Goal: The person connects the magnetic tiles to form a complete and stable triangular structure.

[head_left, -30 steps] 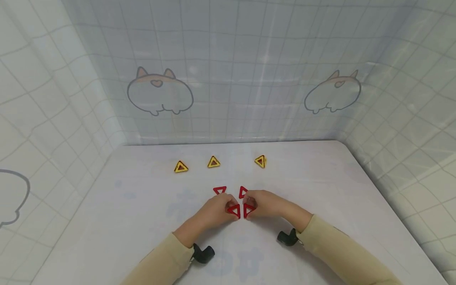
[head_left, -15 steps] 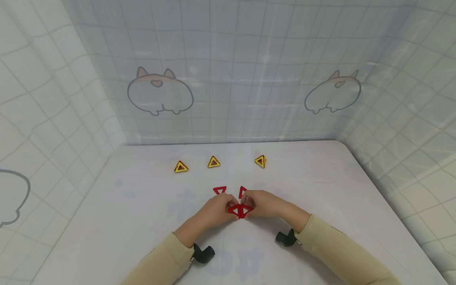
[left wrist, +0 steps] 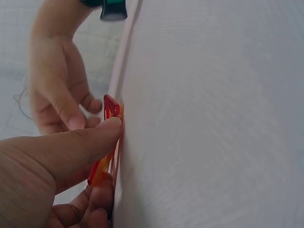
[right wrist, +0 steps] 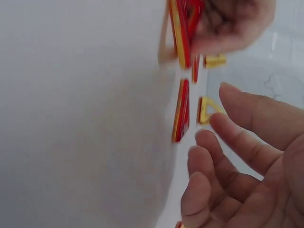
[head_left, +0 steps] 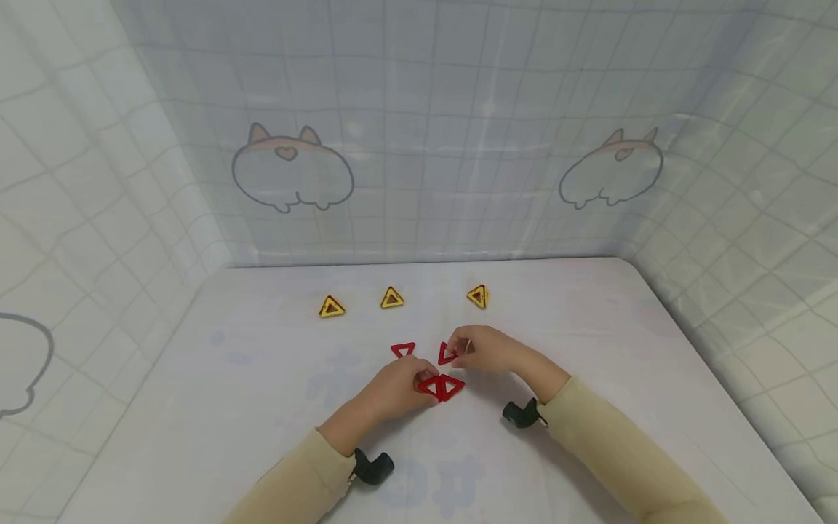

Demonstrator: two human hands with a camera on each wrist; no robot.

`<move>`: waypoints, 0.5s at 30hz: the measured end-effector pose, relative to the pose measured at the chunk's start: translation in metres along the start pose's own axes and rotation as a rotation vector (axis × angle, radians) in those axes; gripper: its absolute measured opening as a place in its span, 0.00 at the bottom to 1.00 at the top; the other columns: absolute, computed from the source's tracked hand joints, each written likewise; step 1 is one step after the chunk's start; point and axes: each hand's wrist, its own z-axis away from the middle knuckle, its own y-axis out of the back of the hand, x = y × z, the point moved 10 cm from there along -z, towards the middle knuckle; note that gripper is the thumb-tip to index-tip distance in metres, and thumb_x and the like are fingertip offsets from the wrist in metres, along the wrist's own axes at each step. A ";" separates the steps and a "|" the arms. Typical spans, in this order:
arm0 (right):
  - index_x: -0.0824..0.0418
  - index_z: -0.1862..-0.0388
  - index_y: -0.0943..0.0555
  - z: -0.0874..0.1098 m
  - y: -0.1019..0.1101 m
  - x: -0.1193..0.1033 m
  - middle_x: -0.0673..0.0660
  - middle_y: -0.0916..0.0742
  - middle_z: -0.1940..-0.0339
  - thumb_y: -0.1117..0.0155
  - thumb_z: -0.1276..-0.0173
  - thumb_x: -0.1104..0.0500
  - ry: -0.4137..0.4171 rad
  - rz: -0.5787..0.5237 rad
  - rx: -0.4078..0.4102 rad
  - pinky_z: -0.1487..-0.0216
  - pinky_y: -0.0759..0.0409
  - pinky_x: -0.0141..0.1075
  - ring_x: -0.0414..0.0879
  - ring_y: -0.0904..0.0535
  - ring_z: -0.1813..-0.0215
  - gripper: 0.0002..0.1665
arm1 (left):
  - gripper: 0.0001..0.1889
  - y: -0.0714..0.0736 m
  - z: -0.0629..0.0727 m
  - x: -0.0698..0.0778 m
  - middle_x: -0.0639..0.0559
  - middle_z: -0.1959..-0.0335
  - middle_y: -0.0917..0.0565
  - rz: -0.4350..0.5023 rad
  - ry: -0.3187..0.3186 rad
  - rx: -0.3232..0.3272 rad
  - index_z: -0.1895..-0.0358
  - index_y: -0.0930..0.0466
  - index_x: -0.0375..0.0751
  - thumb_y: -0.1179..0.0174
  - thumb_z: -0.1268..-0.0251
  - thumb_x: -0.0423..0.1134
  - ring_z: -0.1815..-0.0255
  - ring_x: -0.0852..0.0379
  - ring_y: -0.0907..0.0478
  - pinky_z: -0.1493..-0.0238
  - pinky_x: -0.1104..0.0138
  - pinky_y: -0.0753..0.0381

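My left hand (head_left: 398, 386) pinches a red triangular tile (head_left: 428, 381) between thumb and fingers. A second red triangular tile (head_left: 455, 394) lies edge to edge against it on the right. In the left wrist view the thumb presses on a red tile (left wrist: 110, 105) standing low over the table. My right hand (head_left: 489, 349) hovers beside another red triangle (head_left: 442, 354), fingers loosely bent; in the right wrist view they hold nothing and stand apart from a red tile (right wrist: 181, 111). One more red triangle (head_left: 403, 345) lies just beyond my left hand.
Farther back on the white table (head_left: 262, 393) lie yellow triangles: one at left (head_left: 332, 314), one near the middle (head_left: 392, 305), one at right (head_left: 478, 290). A grid-patterned curtain (head_left: 419, 160) encloses the back and sides. Dark wrist cameras sit under both sleeves.
My right hand brought its red tile against the left one, let go of it, and moved away from me to the farther red triangle. The left hand kept its grip in place.
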 end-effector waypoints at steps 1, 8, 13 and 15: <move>0.54 0.55 0.18 -0.003 0.003 0.001 0.49 0.18 0.64 0.26 0.36 0.58 -0.006 -0.004 0.010 0.61 0.21 0.36 0.45 0.22 0.63 0.12 | 0.21 0.000 0.000 0.000 0.59 0.63 0.20 0.002 0.005 -0.001 0.49 0.17 0.47 0.24 0.46 0.43 0.60 0.59 0.24 0.55 0.62 0.20; 0.51 0.48 0.16 -0.023 0.005 0.002 0.49 0.17 0.56 0.24 0.40 0.60 0.000 0.033 -0.014 0.57 0.20 0.36 0.46 0.24 0.56 0.20 | 0.21 0.002 0.002 0.000 0.59 0.63 0.21 0.007 0.010 -0.007 0.50 0.18 0.47 0.24 0.46 0.44 0.60 0.59 0.25 0.56 0.64 0.20; 0.49 0.53 0.16 -0.029 0.000 0.005 0.47 0.18 0.58 0.23 0.41 0.61 -0.006 0.071 -0.035 0.54 0.21 0.37 0.45 0.25 0.54 0.17 | 0.21 0.002 0.003 -0.001 0.59 0.64 0.22 0.022 0.004 -0.007 0.51 0.19 0.47 0.23 0.47 0.45 0.60 0.58 0.25 0.57 0.65 0.20; 0.50 0.56 0.17 -0.030 0.001 0.006 0.48 0.19 0.60 0.23 0.41 0.61 -0.013 0.081 -0.033 0.54 0.22 0.37 0.45 0.26 0.55 0.16 | 0.21 0.002 0.002 -0.001 0.58 0.64 0.22 0.023 0.005 -0.005 0.51 0.20 0.47 0.23 0.47 0.45 0.60 0.58 0.25 0.58 0.65 0.20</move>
